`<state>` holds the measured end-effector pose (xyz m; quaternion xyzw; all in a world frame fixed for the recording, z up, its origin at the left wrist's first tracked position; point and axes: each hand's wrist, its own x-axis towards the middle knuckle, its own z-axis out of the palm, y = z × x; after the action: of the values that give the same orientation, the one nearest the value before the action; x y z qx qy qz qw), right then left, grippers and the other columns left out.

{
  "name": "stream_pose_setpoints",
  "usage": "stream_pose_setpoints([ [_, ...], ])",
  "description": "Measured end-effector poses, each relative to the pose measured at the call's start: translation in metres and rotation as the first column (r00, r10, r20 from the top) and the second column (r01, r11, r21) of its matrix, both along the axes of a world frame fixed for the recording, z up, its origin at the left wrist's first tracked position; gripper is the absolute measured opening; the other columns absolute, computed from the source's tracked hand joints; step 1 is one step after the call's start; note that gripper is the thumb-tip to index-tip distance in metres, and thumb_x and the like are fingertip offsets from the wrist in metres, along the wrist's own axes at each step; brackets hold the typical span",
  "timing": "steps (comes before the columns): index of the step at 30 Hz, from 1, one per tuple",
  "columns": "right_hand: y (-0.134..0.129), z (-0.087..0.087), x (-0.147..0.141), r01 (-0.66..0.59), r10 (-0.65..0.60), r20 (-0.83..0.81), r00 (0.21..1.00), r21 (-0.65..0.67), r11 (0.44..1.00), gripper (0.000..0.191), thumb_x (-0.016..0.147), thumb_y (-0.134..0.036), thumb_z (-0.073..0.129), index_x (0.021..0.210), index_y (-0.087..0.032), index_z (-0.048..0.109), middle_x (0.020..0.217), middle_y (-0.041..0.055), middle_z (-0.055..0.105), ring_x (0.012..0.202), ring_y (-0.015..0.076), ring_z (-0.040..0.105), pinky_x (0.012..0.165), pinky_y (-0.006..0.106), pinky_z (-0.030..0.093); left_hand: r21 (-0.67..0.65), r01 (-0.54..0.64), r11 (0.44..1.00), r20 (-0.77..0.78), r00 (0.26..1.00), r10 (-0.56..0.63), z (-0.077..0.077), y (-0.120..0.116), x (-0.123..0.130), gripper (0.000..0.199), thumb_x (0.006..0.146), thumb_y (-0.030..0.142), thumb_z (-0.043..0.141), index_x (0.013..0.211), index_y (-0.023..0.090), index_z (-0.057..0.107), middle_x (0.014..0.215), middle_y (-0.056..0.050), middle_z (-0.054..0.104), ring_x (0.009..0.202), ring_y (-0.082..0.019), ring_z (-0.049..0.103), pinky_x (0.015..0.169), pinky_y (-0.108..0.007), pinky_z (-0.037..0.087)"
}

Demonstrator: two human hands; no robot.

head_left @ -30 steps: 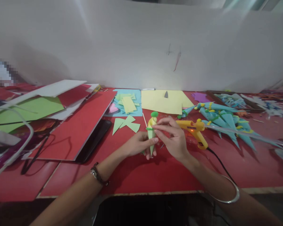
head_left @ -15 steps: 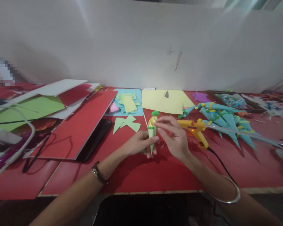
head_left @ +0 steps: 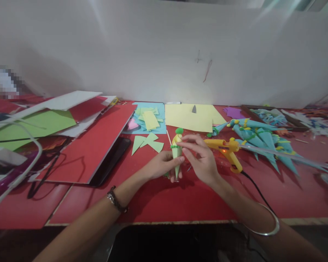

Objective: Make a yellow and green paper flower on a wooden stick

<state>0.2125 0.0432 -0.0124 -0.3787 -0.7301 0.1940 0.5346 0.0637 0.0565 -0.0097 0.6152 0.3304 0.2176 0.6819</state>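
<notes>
My left hand [head_left: 164, 165] is closed round a pale green paper cone [head_left: 176, 155] whose point faces down, its thumb lying across the front. A dark green band circles the cone's upper part. Above that is a yellow piece [head_left: 176, 139], topped by a round green piece [head_left: 179, 130]. The fingertips of my right hand [head_left: 200, 155] pinch at the right side of the yellow piece. Just right of that hand, a yellow glue gun [head_left: 229, 151] lies with its small light lit and a clear glue stick in its back end.
Pale green paper cut-outs [head_left: 150, 142] lie left of the cone. Behind are a blue sheet with paper strips [head_left: 150, 120] and a yellow sheet [head_left: 186, 116]. Finished-looking blue paper cones [head_left: 262, 142] pile up at right. A red board [head_left: 93, 149] leans over a black object at left.
Both hands keep almost the same pose on the cone. The view has shifted very slightly.
</notes>
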Motion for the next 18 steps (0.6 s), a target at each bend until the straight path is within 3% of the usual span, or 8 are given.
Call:
stream_pose_setpoints([
  [9,0.0006,-0.0001,-0.0011,0.029,-0.032,-0.076,0.997,-0.045,0.999,0.014,0.078,-0.021,0.053,0.082,-0.025,0.066,0.085,0.0017,0.050,0.083,0.0137,0.051,0.074,0.029,0.046,0.038,0.006,0.999,-0.067,0.998,-0.004,0.0018,-0.0013,0.0023,0.035,0.075,0.045,0.051,0.069,0.011,0.051,0.055,0.000,0.059,0.038,-0.006,0.052,0.039,-0.017,0.040],
  [18,0.0000,0.0006,-0.0020,0.024,-0.029,-0.085,0.996,-0.069,0.997,0.013,0.077,-0.018,0.053,0.080,-0.024,0.065,0.084,0.0013,0.049,0.081,0.0126,0.051,0.071,0.027,0.045,0.039,-0.004,0.999,-0.077,0.997,0.007,0.0010,-0.0010,0.0017,0.030,0.076,0.042,0.051,0.069,0.012,0.050,0.055,0.000,0.059,0.038,-0.006,0.052,0.038,-0.016,0.039],
])
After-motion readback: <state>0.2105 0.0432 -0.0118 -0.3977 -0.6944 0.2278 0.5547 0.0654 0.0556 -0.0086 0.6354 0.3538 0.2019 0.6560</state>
